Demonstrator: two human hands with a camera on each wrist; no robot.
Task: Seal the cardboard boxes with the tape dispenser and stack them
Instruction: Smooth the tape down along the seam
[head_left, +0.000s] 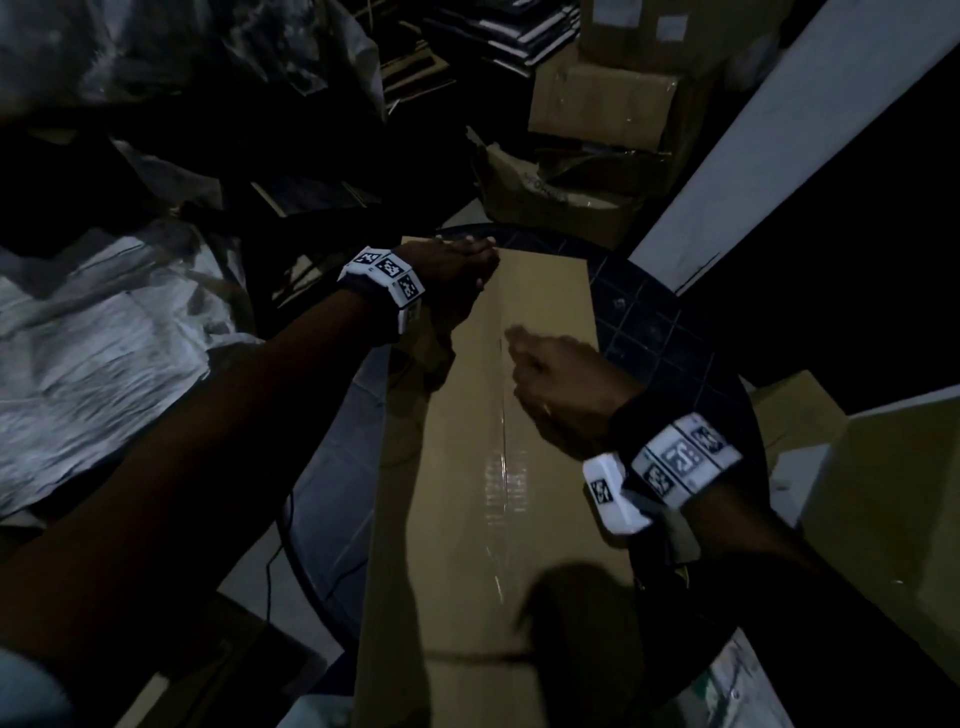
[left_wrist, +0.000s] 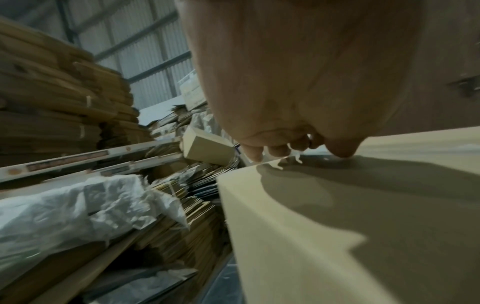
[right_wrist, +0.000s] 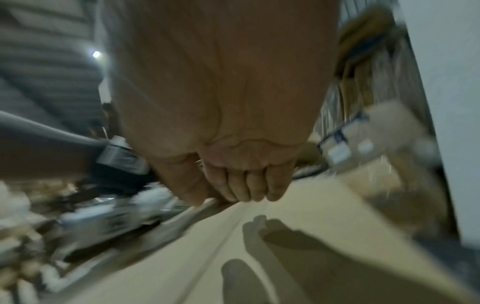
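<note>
A long cardboard box (head_left: 457, 441) lies lengthways on a round dark table, with clear tape (head_left: 503, 467) along its centre seam. My left hand (head_left: 462, 265) is at the box's far left corner. In the left wrist view its fingers (left_wrist: 259, 153) curl over the far edge of the box (left_wrist: 337, 226) and the thumb presses on top. My right hand (head_left: 550, 374) hovers over the middle of the box by the seam, blurred. Its fingers (right_wrist: 244, 189) are curled into a loose fist above the box (right_wrist: 298, 205), and I see nothing in it. No tape dispenser is in view.
The table (head_left: 649, 322) shows past the box on the right. A white panel (head_left: 753, 145) leans at the right. Brown boxes (head_left: 597, 104) are piled behind, white plastic sacks (head_left: 104, 338) lie left, and another box (head_left: 883, 493) stands right. Flat cardboard (left_wrist: 52, 92) is stacked far left.
</note>
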